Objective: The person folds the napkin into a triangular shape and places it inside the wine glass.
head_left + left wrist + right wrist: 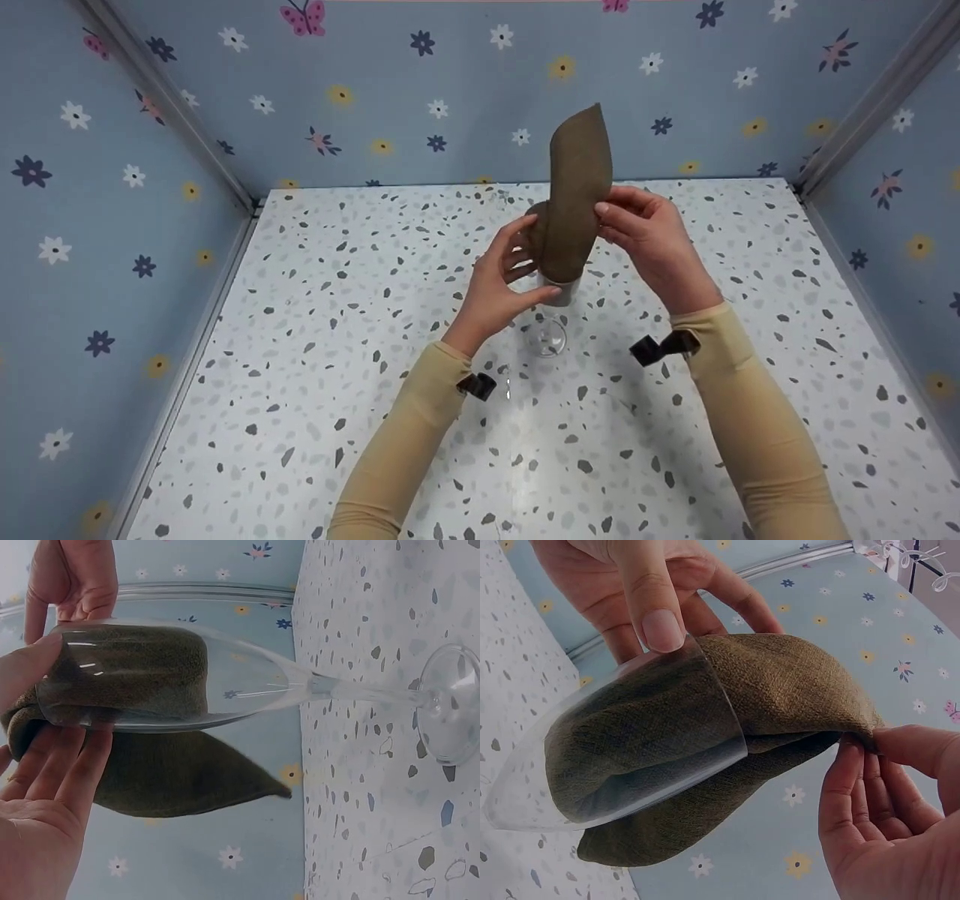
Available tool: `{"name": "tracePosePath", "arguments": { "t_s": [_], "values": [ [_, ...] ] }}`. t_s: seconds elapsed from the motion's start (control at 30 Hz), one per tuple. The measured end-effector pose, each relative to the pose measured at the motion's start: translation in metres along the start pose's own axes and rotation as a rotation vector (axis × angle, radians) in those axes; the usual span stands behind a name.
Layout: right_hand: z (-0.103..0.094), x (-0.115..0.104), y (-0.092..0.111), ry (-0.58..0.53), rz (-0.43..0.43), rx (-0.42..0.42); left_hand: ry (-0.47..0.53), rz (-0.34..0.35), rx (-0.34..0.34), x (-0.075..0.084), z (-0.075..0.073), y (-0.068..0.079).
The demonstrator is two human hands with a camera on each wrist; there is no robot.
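A clear champagne flute [251, 694] stands with its foot on the tabletop, and a folded brown cloth napkin [581, 187] is tucked into its bowl. Part of the napkin rises above the rim, and a pointed flap hangs outside the glass in the left wrist view. My left hand [499, 289] holds the flute near its rim, thumb on one side and fingers on the other. On the right, my right hand [652, 240] pinches the napkin's edge above the rim between thumb and fingers. From the head view, the napkin hides most of the bowl.
The white speckled tabletop [337, 375] spreads around the glass. Blue flower-patterned panels [465, 90] close it in at the back, left and right. A dark band with a small black piece [660, 347] sits on each sleeve cuff.
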State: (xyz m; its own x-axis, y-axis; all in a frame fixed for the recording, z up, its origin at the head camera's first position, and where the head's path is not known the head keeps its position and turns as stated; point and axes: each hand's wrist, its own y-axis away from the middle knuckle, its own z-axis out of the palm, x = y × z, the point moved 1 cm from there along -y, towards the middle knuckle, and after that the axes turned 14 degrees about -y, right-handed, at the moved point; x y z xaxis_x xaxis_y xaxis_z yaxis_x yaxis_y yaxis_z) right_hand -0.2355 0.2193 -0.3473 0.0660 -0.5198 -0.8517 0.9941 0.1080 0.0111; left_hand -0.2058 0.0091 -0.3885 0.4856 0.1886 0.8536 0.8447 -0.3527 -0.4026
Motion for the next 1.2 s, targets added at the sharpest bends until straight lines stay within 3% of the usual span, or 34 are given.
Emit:
{"name": "tracePosePath", "arguments": {
  "t_s": [0.4,0.73,0.9,1.07,1.2],
  "values": [
    [-0.002,-0.007,0.015,-0.007,-0.092,-0.161,0.015,-0.01,-0.043,-0.002,-0.002,-0.003],
    [0.0,-0.008,0.035,0.121,-0.207,-0.305,0.034,0.035,-0.063,0.0,-0.004,-0.004],
    [0.002,-0.003,0.047,0.076,-0.269,-0.435,0.037,0.049,-0.068,-0.002,-0.004,-0.002],
    [0.002,0.0,0.061,0.085,-0.251,-0.501,0.022,0.054,-0.07,-0.003,-0.004,-0.001],
    [-0.002,0.006,0.063,0.19,-0.24,-0.503,0.012,0.079,-0.07,-0.003,-0.004,0.0]
  ]
}}
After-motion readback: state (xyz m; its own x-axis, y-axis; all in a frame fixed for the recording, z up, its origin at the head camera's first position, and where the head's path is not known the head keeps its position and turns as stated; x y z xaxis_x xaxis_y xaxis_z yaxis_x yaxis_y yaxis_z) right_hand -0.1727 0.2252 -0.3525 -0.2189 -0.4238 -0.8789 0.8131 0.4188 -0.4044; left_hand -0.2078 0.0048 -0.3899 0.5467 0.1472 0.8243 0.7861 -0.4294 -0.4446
